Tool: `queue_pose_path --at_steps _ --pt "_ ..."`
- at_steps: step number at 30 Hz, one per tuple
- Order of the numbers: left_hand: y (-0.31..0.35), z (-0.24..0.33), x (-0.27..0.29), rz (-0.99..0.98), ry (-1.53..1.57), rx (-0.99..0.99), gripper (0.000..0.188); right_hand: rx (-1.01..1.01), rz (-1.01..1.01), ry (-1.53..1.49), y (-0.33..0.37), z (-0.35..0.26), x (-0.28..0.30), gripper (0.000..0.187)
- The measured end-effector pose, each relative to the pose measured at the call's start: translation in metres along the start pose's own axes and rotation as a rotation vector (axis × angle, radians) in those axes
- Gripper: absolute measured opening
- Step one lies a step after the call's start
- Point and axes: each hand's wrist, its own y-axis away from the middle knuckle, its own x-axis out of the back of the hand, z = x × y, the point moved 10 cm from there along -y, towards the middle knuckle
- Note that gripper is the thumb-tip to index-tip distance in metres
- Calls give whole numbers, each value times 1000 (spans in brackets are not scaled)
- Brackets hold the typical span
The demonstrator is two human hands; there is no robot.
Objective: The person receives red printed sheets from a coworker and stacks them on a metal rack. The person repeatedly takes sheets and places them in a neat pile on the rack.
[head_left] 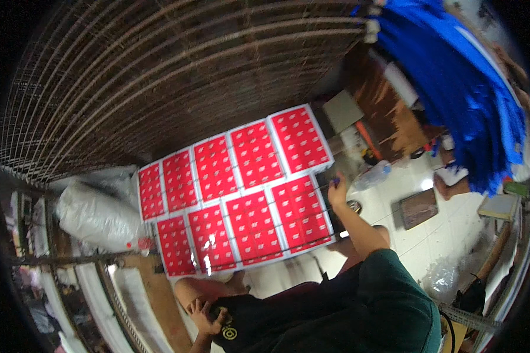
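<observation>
Red sheets [256, 154] with a small repeated white pattern and white borders lie side by side in two rows in front of me. Thin dark lines cross over them. My right hand [337, 192] is just right of the sheets' right edge, closed around something small and dark bluish that I cannot make out. Low on the left, my left hand [205, 317] rests on my thigh against the dark shorts [247, 320], its fingers apart and nothing in it.
A wire rack [176, 70] fills the upper left. Blue strips of material [453, 88] hang at upper right. A plastic-wrapped roll [97, 217] sits left of the sheets. On the tiled floor are a dark flat block [419, 209], a clear bag [441, 279] and another person's foot [451, 188].
</observation>
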Motion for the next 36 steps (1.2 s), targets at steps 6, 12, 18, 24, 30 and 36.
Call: queue_pose_path --at_steps 6,12,18,24,30,36 --pt "-24 -30 -101 -260 -14 77 58 -119 -364 64 79 -67 87 59" --pt "-72 147 -87 -370 329 -343 59 126 -297 284 115 -55 154 41" --pt "-47 153 -169 -403 465 -463 53 315 -348 481 173 -88 140 38" --pt "-49 123 -208 -533 436 -326 53 346 -334 455 172 -94 142 46" --pt "-35 106 -233 -572 479 -268 55 377 -313 430 186 -115 136 36" --pt "34 192 -125 -393 449 -414 50 455 -312 395 190 -122 135 38"
